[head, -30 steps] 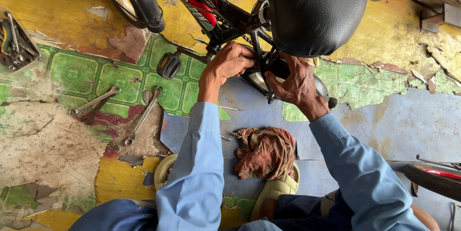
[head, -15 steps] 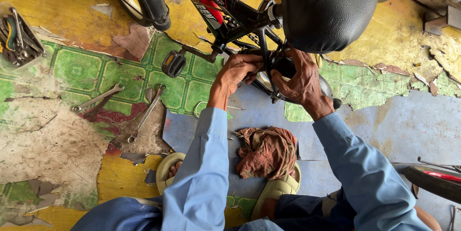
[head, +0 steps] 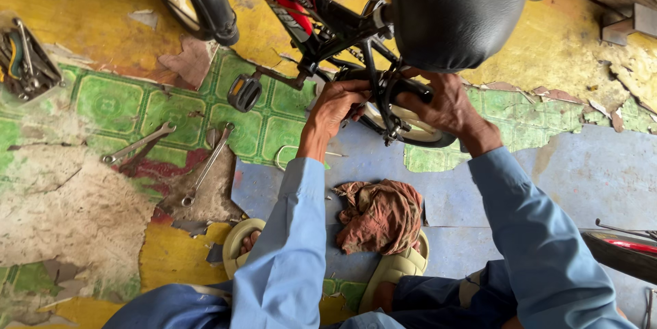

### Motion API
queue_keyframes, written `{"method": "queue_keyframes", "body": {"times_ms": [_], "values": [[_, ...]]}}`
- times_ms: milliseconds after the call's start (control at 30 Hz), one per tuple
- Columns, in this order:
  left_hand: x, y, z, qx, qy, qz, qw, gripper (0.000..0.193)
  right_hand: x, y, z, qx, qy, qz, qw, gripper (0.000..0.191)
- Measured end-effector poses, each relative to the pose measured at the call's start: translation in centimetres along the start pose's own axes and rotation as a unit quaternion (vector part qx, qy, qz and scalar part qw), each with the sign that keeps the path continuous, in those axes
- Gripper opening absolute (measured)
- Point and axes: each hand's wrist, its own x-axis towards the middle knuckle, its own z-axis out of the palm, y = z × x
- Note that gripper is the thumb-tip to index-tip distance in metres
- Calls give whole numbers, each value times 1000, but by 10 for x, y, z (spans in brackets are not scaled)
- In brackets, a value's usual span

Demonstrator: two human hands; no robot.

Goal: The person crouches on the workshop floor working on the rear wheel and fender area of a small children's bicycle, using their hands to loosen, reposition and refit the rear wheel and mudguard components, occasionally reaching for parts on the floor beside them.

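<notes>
One bicycle [head: 321, 24], two wrenches [head: 205, 165] on the tiled floor [head: 109, 103], one rag [head: 380, 216], one tool tray [head: 24, 62]. The black saddle [head: 452, 7] hides part of the rear brake [head: 390, 107] beneath it. The left hand [head: 339, 107] pinches the brake; the right hand [head: 445, 103] curls closed around it. The frame runs diagonally, upper left to lower right.

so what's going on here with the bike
A person in a light blue shirt crouches over a red and black bicycle. The left hand and right hand both grip parts around the rear brake, just below the black padded saddle. Two steel spanners lie on the peeling green floor, and a crumpled brown rag lies between the sandalled feet.
</notes>
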Motion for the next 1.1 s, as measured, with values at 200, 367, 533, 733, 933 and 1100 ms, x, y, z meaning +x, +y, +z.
{"method": "queue_keyframes", "body": {"times_ms": [200, 367, 533, 733, 933, 1100], "values": [[0, -1, 1, 20, 4, 11, 1000, 25, -5, -5, 15, -88, 14, 25, 996, 96], [0, -4, -5, 37, -8, 28, 999, 22, -10, 0, 13, -151, 30, 55, 987, 120], [-3, -5, -11, 56, 19, 13, 998, 22, -5, 6, 15, -115, -99, 207, 966, 114], [-4, -5, -19, 39, 6, 34, 999, 15, 1, 2, 17, -114, -103, 171, 973, 111], [-3, -2, -26, 41, 0, 32, 999, 10, 3, -1, 16, -64, -51, 92, 992, 104], [-4, -3, -29, 43, 12, 18, 999, 12, -3, -4, 16, -47, -32, 94, 994, 109]]}}
